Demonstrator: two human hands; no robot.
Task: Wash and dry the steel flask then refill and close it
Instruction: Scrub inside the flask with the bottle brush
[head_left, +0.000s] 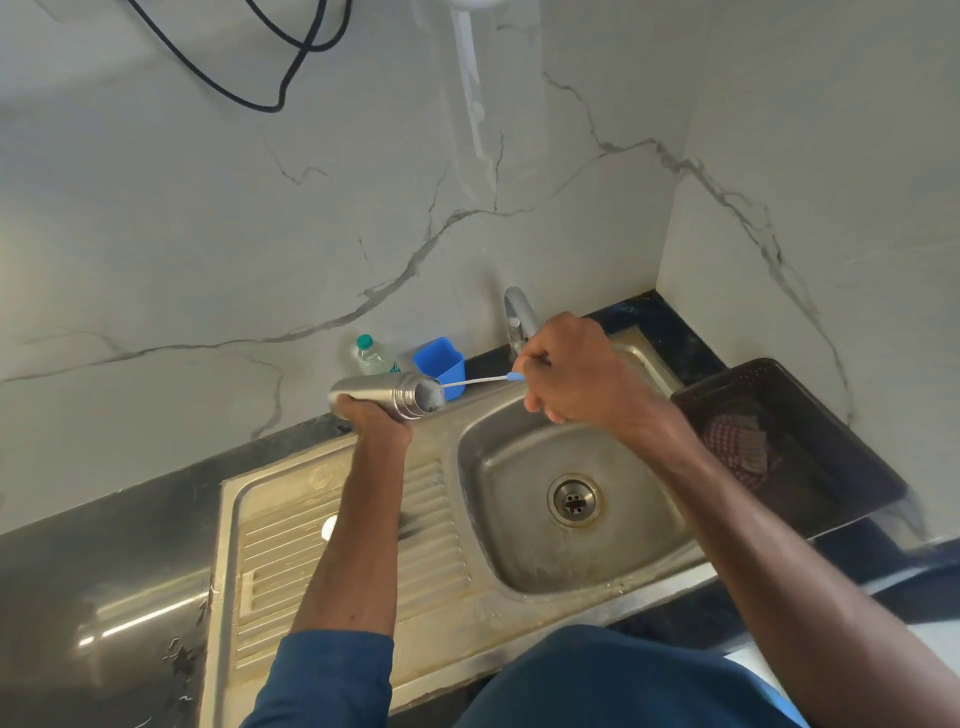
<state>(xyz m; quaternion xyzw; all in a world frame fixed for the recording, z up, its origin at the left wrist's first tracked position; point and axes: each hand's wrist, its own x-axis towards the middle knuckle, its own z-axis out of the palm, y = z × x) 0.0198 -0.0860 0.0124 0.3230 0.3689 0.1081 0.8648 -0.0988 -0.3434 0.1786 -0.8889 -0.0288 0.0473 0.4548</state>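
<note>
Left hand (376, 415) grasps steel flask (384, 395), held sideways at 10 o'clock of drain (574, 500) (mouth facing 3 o'clock). Right hand (576, 371), 12 o'clock, grips brush (478, 382), its wire entering the mouth.

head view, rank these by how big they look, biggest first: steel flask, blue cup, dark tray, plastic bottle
1. dark tray
2. steel flask
3. blue cup
4. plastic bottle, partly hidden behind the flask, so its place below the cup is unsure
</note>
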